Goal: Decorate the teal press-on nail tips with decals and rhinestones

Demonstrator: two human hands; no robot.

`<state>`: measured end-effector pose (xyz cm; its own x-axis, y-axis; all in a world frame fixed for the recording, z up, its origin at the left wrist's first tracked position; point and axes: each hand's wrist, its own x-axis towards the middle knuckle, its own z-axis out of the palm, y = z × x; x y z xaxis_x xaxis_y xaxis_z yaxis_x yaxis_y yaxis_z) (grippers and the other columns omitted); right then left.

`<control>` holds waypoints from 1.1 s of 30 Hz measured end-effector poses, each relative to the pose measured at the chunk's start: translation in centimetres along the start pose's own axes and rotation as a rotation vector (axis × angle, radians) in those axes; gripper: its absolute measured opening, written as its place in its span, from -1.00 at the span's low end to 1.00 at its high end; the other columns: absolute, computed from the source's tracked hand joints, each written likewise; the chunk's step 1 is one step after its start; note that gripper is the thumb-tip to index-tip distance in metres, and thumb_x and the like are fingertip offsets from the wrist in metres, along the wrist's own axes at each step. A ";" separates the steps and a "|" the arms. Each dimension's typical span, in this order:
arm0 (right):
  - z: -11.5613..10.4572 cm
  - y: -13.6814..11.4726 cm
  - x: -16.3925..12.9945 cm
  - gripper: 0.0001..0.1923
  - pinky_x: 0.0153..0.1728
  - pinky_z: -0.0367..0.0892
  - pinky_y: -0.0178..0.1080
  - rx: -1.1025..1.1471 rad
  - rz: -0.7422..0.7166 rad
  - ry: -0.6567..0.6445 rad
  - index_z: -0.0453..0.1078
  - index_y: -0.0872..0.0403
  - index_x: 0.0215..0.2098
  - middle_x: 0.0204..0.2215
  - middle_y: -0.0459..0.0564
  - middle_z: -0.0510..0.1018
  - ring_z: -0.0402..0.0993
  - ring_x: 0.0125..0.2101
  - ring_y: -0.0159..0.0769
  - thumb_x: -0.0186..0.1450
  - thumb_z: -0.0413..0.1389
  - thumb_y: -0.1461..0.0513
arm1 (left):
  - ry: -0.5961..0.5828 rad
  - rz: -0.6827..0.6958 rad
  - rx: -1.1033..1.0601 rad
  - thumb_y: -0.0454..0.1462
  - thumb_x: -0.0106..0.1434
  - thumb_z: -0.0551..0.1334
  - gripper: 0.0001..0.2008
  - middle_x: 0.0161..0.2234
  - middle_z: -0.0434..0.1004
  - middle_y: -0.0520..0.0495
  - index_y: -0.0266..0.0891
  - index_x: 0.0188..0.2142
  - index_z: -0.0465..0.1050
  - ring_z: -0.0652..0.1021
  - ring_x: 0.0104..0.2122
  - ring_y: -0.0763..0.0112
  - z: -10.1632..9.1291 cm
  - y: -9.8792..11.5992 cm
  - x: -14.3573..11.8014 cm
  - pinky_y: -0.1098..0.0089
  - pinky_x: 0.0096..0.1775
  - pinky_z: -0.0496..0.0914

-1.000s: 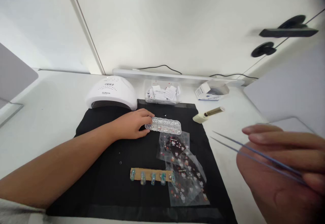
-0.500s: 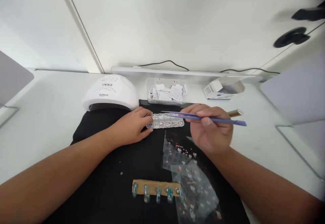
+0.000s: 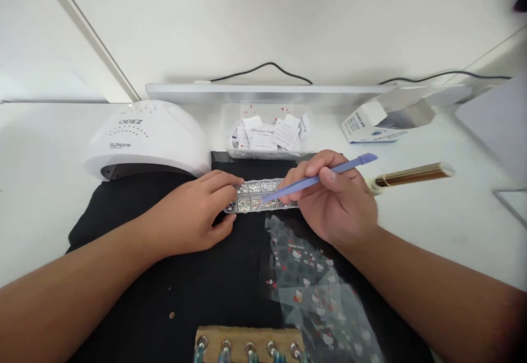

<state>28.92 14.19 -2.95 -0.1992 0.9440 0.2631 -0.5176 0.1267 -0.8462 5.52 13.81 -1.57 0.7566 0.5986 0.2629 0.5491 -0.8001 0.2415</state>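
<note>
Left hand [image 3: 191, 217] pins the clear rhinestone box [image 3: 257, 197] on the black mat [image 3: 224, 275] with fingers closed on its left end, right hand [image 3: 335, 204] pinches purple tweezers [image 3: 319, 177], tips down in a compartment.

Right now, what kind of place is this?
Most likely a nail-art workstation: a white UV nail lamp, a clear rhinestone organizer box worked with blue tweezers, and a strip of decorated nail tips on a black mat.
</note>
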 end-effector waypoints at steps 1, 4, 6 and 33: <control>-0.1 -0.1 0.0 -0.89 -0.46 0.38 -0.19 0.003 0.016 -0.010 0.47 0.05 -0.38 -0.56 -0.09 0.55 0.50 -0.56 -0.29 0.26 0.17 0.18 | 0.008 0.006 0.010 -0.33 0.25 0.18 -0.92 -0.02 0.50 -0.28 -0.33 -0.28 0.39 0.53 -0.02 0.13 -0.1 0.0 0.0 0.19 -0.07 0.53; -0.2 -0.2 -0.1 -0.89 -0.49 0.37 -0.20 -0.025 0.044 -0.027 0.48 0.05 -0.39 -0.58 -0.10 0.53 0.49 -0.58 -0.29 0.26 0.18 0.19 | 0.029 0.058 0.055 -0.32 0.28 0.18 -0.90 -0.02 0.52 -0.29 -0.35 -0.28 0.41 0.55 -0.03 0.14 -0.2 0.0 -0.1 0.17 -0.04 0.53; -0.2 -0.3 -0.3 -0.89 -0.48 0.36 -0.21 -0.067 0.038 -0.015 0.49 0.06 -0.40 -0.59 -0.10 0.52 0.49 -0.57 -0.30 0.24 0.20 0.19 | 0.045 0.094 0.090 -0.30 0.30 0.18 -0.88 -0.01 0.54 -0.28 -0.36 -0.26 0.42 0.57 -0.04 0.16 -0.3 0.0 -0.2 0.18 0.01 0.52; -0.5 -0.7 -0.5 -0.84 -0.53 0.37 -0.31 -0.180 0.248 -0.164 0.48 0.09 -0.41 -0.59 -0.09 0.52 0.45 -0.58 -0.39 0.22 0.24 0.15 | 0.032 0.210 0.224 -0.29 0.36 0.10 -0.76 -0.06 0.59 -0.29 -0.38 -0.28 0.52 0.60 -0.02 0.24 -0.8 0.0 -0.4 0.30 0.06 0.53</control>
<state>29.80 13.79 -2.71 -0.4393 0.8930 0.0974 -0.2842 -0.0354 -0.9581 4.93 13.62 -0.91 0.8522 0.4176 0.3154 0.4493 -0.8928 -0.0319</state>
